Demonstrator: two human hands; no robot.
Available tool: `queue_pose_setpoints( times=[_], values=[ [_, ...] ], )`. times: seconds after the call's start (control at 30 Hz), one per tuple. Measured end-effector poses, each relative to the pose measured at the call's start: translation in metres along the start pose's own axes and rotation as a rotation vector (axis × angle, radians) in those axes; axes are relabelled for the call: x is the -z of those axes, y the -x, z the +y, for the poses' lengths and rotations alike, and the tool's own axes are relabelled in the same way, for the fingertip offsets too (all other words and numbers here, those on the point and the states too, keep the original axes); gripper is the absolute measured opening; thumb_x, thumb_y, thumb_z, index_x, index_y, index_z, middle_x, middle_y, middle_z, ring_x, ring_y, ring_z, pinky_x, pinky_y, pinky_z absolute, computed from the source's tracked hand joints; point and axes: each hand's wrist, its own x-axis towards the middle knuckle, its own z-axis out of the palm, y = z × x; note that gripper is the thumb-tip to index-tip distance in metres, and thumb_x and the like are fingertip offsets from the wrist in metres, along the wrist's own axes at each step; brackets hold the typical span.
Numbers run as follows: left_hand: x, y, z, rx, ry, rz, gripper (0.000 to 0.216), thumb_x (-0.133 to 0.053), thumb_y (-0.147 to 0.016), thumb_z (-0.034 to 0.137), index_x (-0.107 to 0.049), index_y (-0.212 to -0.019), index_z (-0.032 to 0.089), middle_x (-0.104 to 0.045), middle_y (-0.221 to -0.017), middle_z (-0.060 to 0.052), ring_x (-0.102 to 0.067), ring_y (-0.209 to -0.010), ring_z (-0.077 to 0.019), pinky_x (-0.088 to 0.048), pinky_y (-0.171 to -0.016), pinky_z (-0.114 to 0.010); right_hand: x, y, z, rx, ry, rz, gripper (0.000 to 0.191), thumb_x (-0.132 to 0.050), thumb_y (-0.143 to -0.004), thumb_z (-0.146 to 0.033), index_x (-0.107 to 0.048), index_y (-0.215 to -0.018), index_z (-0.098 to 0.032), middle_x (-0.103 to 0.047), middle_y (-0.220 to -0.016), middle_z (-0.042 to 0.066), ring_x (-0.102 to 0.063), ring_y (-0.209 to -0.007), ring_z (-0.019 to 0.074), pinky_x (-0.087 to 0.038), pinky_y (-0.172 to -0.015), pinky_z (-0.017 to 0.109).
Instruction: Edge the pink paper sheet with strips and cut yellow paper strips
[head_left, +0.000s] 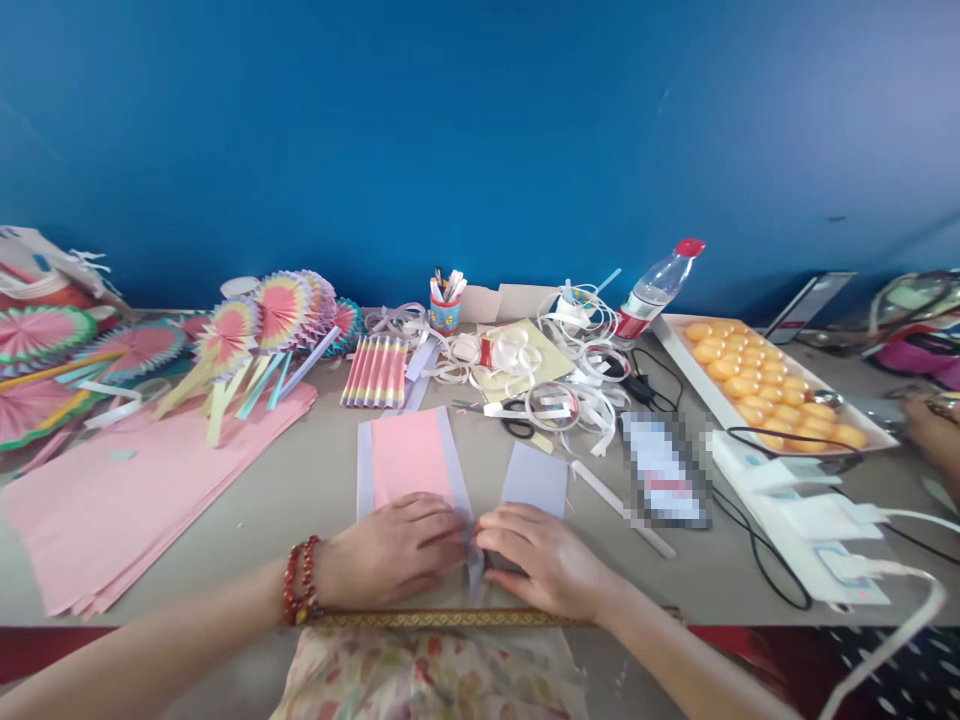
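Note:
A pink paper sheet [409, 455] with lavender paper borders lies on the table in front of me. My left hand [397, 548] presses on its near part, fingers bent together at the right border. A narrow lavender paper strip [475, 575] runs along that border, between my two hands. My right hand [536, 555] has its thumb and fingertips closed at this strip; the exact grip is partly hidden. Under and beyond the right fingers lies a plain lavender paper piece [534, 480]. Red bead bracelets [301, 580] circle my left wrist.
Stacked pink sheets [150, 490] and folded paper fans [281, 310] lie left. Behind are a pleated paper [375, 370], tangled white strips [585, 400], scissors [517, 420] and a bottle [660, 290]. At right are a power strip [795, 520], a tray of orange balls [772, 390] and another person's hand [934, 430].

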Motion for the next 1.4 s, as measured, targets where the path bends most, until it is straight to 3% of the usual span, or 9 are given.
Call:
queue_pose_setpoints(
  times=[0.2, 0.37, 0.53, 0.7, 0.77, 0.9, 1.07, 1.17, 1.4],
  values=[
    [-0.002, -0.003, 0.007, 0.055, -0.001, 0.026, 0.033, -0.056, -0.093, 0.031, -0.056, -0.124, 0.020, -0.056, -0.131, -0.009, -0.049, -0.123, -0.0250, -0.033, -0.113, -0.042, 0.000, 0.002, -0.001, -0.008, 0.009, -0.006, 0.025, -0.052, -0.097, -0.038, -0.058, -0.112, -0.018, -0.064, -0.112, 0.011, -0.057, -0.105, 0.0204, -0.044, -0.096, 0.036],
    [-0.003, -0.003, 0.012, 0.082, 0.004, 0.039, 0.032, -0.061, -0.090, 0.030, -0.058, -0.120, 0.019, -0.057, -0.128, -0.009, -0.049, -0.122, -0.0244, -0.033, -0.114, -0.042, 0.005, 0.003, -0.008, 0.016, 0.065, -0.164, 0.052, -0.061, -0.086, -0.060, -0.058, -0.114, -0.017, -0.062, -0.117, 0.012, -0.053, -0.108, 0.0246, -0.041, -0.097, 0.041],
    [-0.005, -0.002, 0.015, 0.100, 0.002, 0.037, 0.035, -0.064, -0.088, 0.028, -0.056, -0.122, 0.019, -0.055, -0.130, -0.009, -0.047, -0.125, -0.0255, -0.033, -0.114, -0.045, 0.000, 0.005, -0.018, -0.015, 0.185, -0.210, 0.040, -0.061, -0.087, -0.054, -0.061, -0.107, -0.019, -0.062, -0.113, 0.009, -0.052, -0.104, 0.0235, -0.043, -0.092, 0.040],
    [-0.006, -0.010, 0.024, 0.148, 0.045, 0.043, 0.042, -0.070, -0.083, 0.044, -0.057, -0.113, 0.018, -0.057, -0.119, -0.009, -0.051, -0.115, -0.0267, -0.035, -0.111, -0.046, -0.008, 0.002, -0.016, 0.009, 0.231, -0.158, 0.022, -0.055, -0.095, -0.040, -0.062, -0.103, -0.021, -0.065, -0.104, 0.005, -0.053, -0.096, 0.0191, -0.044, -0.088, 0.035],
    [-0.007, -0.014, 0.028, 0.183, 0.043, 0.070, 0.042, -0.072, -0.081, 0.048, -0.058, -0.106, 0.018, -0.057, -0.113, -0.008, -0.051, -0.111, -0.0270, -0.035, -0.109, -0.047, -0.007, 0.000, -0.014, 0.012, 0.231, -0.161, 0.024, -0.054, -0.095, -0.040, -0.063, -0.104, -0.020, -0.065, -0.101, 0.005, -0.054, -0.093, 0.0193, -0.044, -0.085, 0.035],
    [-0.010, -0.018, 0.031, 0.214, -0.007, 0.083, 0.033, -0.070, -0.083, 0.041, -0.057, -0.102, 0.017, -0.057, -0.111, -0.008, -0.051, -0.108, -0.0266, -0.034, -0.108, -0.047, -0.001, 0.000, -0.012, 0.016, 0.158, -0.183, 0.038, -0.060, -0.090, -0.051, -0.063, -0.109, -0.018, -0.063, -0.107, 0.008, -0.054, -0.097, 0.0216, -0.045, -0.085, 0.035],
    [-0.008, -0.018, 0.031, 0.235, 0.010, 0.082, 0.038, -0.073, -0.080, 0.044, -0.057, -0.101, 0.017, -0.055, -0.115, -0.009, -0.050, -0.109, -0.0272, -0.033, -0.108, -0.047, -0.005, -0.001, -0.012, -0.016, 0.150, -0.120, 0.016, -0.055, -0.096, -0.032, -0.065, -0.099, -0.020, -0.064, -0.100, 0.006, -0.054, -0.094, 0.0190, -0.044, -0.084, 0.033],
    [-0.008, -0.021, 0.033, 0.249, 0.014, 0.098, 0.036, -0.069, -0.083, 0.047, -0.058, -0.098, 0.017, -0.056, -0.111, -0.008, -0.051, -0.107, -0.0270, -0.034, -0.106, -0.048, -0.005, -0.004, -0.013, -0.018, 0.073, -0.057, 0.017, -0.051, -0.098, -0.030, -0.064, -0.098, -0.019, -0.064, -0.099, 0.007, -0.054, -0.092, 0.0185, -0.044, -0.082, 0.032],
    [-0.010, -0.029, 0.033, 0.309, 0.032, 0.173, 0.012, -0.053, -0.094, 0.028, -0.059, -0.091, 0.017, -0.058, -0.098, -0.005, -0.053, -0.098, -0.0224, -0.036, -0.103, -0.045, 0.002, -0.005, -0.011, -0.130, -0.102, -0.033, 0.015, -0.050, -0.098, -0.031, -0.059, -0.099, -0.019, -0.063, -0.102, 0.008, -0.056, -0.095, 0.0200, -0.046, -0.083, 0.032]
  ],
)
